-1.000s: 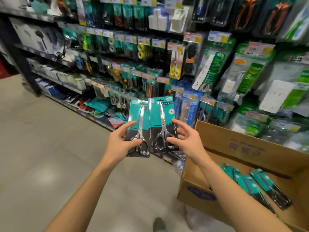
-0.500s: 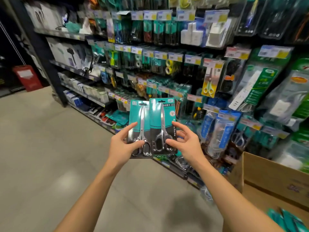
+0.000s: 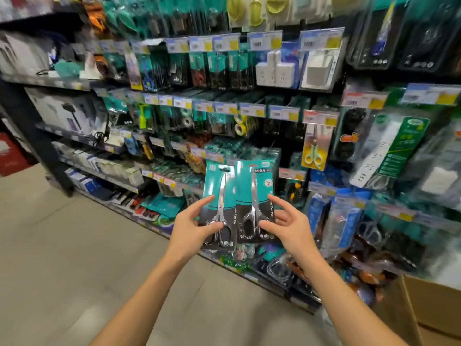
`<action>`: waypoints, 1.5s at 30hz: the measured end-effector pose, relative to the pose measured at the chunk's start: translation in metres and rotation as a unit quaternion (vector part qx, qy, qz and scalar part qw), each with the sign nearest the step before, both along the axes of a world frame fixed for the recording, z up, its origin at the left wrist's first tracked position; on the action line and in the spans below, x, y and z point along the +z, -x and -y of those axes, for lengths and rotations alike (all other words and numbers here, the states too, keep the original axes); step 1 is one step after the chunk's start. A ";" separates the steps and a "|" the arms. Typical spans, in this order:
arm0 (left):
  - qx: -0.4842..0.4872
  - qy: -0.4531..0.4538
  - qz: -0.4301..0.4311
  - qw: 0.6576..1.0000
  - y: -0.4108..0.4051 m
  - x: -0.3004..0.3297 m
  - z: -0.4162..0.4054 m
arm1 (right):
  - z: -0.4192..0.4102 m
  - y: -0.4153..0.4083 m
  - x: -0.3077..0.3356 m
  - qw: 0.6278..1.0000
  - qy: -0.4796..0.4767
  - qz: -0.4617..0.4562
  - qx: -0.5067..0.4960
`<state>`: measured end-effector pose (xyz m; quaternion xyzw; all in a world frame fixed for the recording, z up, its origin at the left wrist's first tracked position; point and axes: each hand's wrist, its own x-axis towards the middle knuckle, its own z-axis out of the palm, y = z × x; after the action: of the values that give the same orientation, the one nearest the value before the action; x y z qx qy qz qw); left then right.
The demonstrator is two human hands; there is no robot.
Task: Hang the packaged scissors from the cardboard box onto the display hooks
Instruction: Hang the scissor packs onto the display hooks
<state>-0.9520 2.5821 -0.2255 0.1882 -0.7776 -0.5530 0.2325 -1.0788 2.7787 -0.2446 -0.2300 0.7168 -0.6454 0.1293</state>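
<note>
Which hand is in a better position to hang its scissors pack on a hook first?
Probably the right hand: its scissors pack is held higher and upright, overlapping the left hand's tilted pack. Which hook is meant is unclear.

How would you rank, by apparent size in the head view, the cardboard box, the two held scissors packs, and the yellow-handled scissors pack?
1. Cardboard box, though cut off by the frame.
2. The two held scissors packs, left pack and right pack: alike, so unranked.
3. Yellow-handled scissors pack, but it hangs farther away.
</note>
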 end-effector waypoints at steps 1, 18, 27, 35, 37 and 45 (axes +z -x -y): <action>-0.001 0.003 0.007 1.000 0.009 -0.004 0.007 | 0.003 0.006 -0.001 1.000 -0.005 0.004 -0.013; -0.146 -0.032 0.027 0.988 0.190 -0.015 0.132 | 0.093 0.111 -0.018 0.986 -0.002 0.037 -0.162; -0.214 -0.023 0.042 0.976 0.259 -0.020 0.173 | 0.117 0.150 -0.023 0.971 -0.018 0.035 -0.235; -0.275 -0.012 0.072 0.959 0.307 -0.026 0.183 | 0.119 0.187 -0.022 0.963 -0.013 0.030 -0.267; -0.272 -0.015 0.068 0.960 0.318 -0.028 0.187 | 0.119 0.198 -0.024 0.966 -0.010 0.021 -0.258; -0.258 0.020 0.052 0.965 0.343 -0.032 0.193 | 0.115 0.230 -0.043 0.967 0.022 -0.017 -0.253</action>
<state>-1.2948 2.3886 -0.2576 0.0054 -0.8217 -0.5680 0.0451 -1.3085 2.6633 -0.2877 -0.0545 0.7395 -0.6687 -0.0552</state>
